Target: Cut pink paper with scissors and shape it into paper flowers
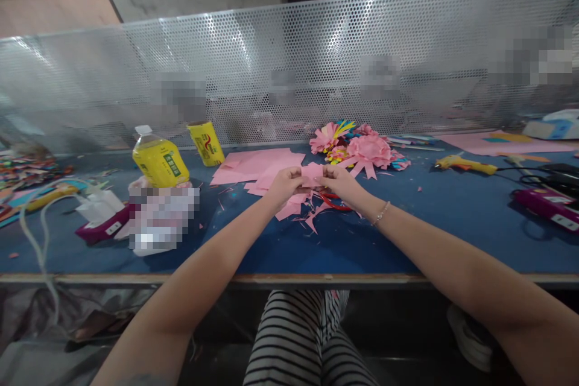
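Between my two hands is a small piece of pink paper (312, 175), held up over the table. My left hand (288, 184) pinches its left edge, and my right hand (339, 182) pinches the right edge. Just below lie pink paper scraps (312, 220) and the red handles of what looks like a pair of scissors (337, 204), partly hidden by my right hand. Larger pink paper sheets (257, 166) are stacked behind my left hand. Past my right hand sits a cluster of pink, yellow and blue paper flowers (368, 151).
On the left stand a bottle of yellow liquid (158, 160), a yellow can (207, 143) and a purple power strip (106, 226) with cables. A yellow glue gun (465, 164) and another purple power strip (547, 208) lie right. A perforated metal panel (289, 42) closes off the back.
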A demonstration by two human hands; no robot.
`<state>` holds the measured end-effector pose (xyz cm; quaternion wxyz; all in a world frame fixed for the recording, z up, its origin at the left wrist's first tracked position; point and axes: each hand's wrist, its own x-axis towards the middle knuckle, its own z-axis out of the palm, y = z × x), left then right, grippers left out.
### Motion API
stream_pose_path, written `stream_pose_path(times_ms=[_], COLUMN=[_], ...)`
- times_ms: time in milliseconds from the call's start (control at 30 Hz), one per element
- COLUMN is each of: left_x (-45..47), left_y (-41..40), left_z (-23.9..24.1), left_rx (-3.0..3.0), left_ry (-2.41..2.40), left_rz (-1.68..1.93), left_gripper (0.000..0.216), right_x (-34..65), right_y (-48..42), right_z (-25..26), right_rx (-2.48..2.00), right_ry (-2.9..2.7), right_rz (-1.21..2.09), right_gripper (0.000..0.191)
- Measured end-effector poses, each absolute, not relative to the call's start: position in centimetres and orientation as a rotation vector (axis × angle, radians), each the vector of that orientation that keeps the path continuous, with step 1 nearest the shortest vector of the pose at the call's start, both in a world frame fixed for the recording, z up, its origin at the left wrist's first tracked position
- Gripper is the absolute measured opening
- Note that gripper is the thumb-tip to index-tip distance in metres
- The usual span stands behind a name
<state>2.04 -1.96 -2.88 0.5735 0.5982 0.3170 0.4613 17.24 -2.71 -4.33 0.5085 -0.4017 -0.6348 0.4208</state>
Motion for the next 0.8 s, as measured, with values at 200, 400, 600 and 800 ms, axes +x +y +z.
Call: stream_pose_path(times_ms=[200, 400, 600, 800], left_x=[2.0, 1.8, 1.8, 2.2], left_y=[-2.0, -2.0, -2.1, -2.0], left_z=[-3.0, -2.8, -2.7, -2.9], left_rx=[1.38, 1.309, 1.272, 1.325], left_ry=[0.72, 0.66, 0.661, 0.697], left_rz=[1.069, 1.052, 1.088, 1.176], left_gripper=[0.011, 0.007, 0.009, 0.009], right_x=[16.9, 16.9, 16.7, 16.5], right_y=[-3.4, -3.7, -3.9, -3.9], right_z=[-3.9, -3.5, -3.2, -3.3], right_rx=[-0.931, -0.872, -0.858, -0.849], right_ry=[-1.339, -1.261, -1.184, -1.125], right_rz=[1.248, 1.354, 1.355, 1.326], right_gripper=[0.019, 0.018, 0.015, 0.013])
